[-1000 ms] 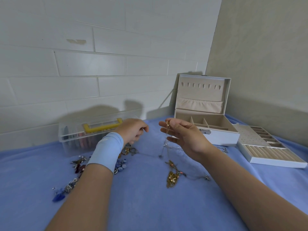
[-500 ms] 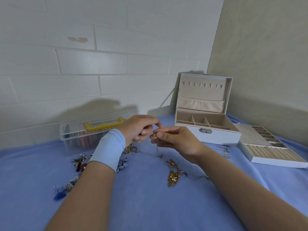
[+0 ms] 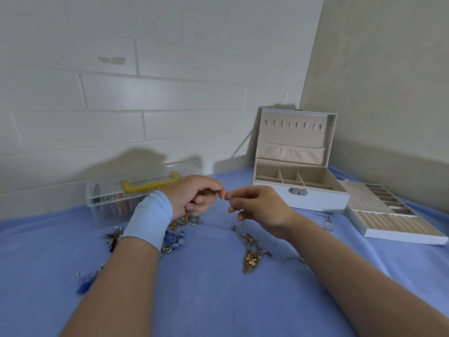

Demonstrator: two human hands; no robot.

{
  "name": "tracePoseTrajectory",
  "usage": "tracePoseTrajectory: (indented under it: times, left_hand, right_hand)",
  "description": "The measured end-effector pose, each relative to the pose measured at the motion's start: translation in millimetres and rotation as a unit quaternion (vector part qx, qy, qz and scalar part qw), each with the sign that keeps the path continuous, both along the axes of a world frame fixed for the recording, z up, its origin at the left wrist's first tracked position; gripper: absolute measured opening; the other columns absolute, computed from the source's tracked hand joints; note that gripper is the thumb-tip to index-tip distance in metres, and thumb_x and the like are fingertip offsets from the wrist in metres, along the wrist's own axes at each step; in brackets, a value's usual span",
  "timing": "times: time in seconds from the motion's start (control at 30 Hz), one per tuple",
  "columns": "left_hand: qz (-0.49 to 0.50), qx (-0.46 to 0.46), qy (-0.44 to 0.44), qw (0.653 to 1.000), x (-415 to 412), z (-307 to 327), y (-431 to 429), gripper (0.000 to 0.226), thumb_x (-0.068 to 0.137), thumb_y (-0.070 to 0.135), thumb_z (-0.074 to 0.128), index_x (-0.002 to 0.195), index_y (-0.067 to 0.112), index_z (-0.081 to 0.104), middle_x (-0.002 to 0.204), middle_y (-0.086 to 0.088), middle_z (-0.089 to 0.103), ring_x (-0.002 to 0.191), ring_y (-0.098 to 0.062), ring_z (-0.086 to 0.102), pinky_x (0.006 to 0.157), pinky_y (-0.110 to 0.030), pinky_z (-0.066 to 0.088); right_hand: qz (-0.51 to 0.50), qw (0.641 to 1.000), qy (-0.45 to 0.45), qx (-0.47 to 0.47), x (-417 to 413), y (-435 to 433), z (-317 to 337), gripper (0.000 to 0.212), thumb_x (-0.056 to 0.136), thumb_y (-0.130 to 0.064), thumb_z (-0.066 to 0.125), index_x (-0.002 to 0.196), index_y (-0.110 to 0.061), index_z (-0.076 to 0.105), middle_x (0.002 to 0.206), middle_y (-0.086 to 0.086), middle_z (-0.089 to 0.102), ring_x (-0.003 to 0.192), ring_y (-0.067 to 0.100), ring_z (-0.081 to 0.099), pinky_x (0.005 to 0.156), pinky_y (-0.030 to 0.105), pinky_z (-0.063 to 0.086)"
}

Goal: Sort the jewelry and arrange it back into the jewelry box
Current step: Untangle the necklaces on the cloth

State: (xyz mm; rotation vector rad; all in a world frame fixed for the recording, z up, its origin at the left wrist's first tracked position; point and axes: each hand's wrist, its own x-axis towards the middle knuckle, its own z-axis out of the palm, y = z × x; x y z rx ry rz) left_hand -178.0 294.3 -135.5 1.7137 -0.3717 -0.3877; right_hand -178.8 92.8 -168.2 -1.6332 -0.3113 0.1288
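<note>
Head view: both hands are raised over the worktop (image 3: 218, 302), which is covered in blue cloth, and their fingertips almost meet. The right hand (image 3: 260, 210) pinches a thin chain (image 3: 241, 224) between thumb and forefinger, and the chain hangs down to the cloth under it. The left hand (image 3: 194, 198), with a light blue wristband (image 3: 148, 220) behind it, has curled fingers and its thumb and forefinger pressed together right beside the right fingertips. Whether it also holds the chain is too fine to tell.

The jewelry box (image 3: 315, 199) stands open at the back right, near the corner where the two walls meet. Its lid (image 3: 296, 132) is upright and its metal latch (image 3: 298, 191) faces forward. Its removable tray (image 3: 398, 229) lies just beside it on the right, close to the worktop's right edge.

A clear plastic case (image 3: 104, 203) with a yellow handle (image 3: 150, 184) sits against the brick wall at the back left.

Loose jewelry lies on the cloth:
- a gold necklace heap (image 3: 251, 257) below the right hand
- blue beads (image 3: 173, 239) and gold pieces (image 3: 179, 221) under the left wrist
- a blue pendant (image 3: 83, 285) farther left
- small silver pieces (image 3: 326, 221) in front of the box

The near half of the cloth, between and below the forearms, is open room
</note>
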Motion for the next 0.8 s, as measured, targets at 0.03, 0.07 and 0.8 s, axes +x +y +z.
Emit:
tracePoseTrajectory:
  times: [0.03, 0.07, 0.8]
  left_hand:
    - [0.002, 0.001, 0.002, 1.0, 0, -1, 1, 0.03, 0.096, 0.016, 0.043, 0.073, 0.009, 0.061, 0.047, 0.002, 0.027, 0.038, -0.011, 0.016, 0.047, -0.026, 0.008]
    - [0.004, 0.001, 0.006, 1.0, 1, -1, 2, 0.03, 0.096, 0.016, 0.043, 0.072, 0.009, 0.059, 0.047, 0.002, 0.027, 0.037, -0.011, 0.016, 0.047, -0.026, 0.007]
    - [0.188, -0.044, -0.006, 0.981, 17, -10, -2, 0.04, 0.088, 0.001, 0.047, 0.048, 0.005, 0.053, 0.054, -0.009, 0.046, 0.052, -0.023, 0.053, 0.049, -0.026, 0.044]
  right_hand:
    - [0.006, 1.0, 0.011, 0.012, 0, -1, 1, 0.013, 0.092, 0.002, 0.067, 0.103, 0.005, 0.073, 0.093, 0.012, 0.074, 0.073, 0.016, 0.067, 0.058, 0.023, 0.053]
    - [0.009, 0.999, 0.021, 0.024, -1, -3, 1, 0.012, 0.091, 0.001, 0.068, 0.102, 0.004, 0.073, 0.095, 0.012, 0.075, 0.071, 0.016, 0.067, 0.058, 0.023, 0.053]
    - [-0.113, 0.984, -0.006, 0.137, 0, -15, 11, 0.014, 0.095, -0.005, 0.065, 0.105, -0.012, 0.071, 0.095, 0.003, 0.079, 0.082, 0.016, 0.073, 0.073, 0.026, 0.054]
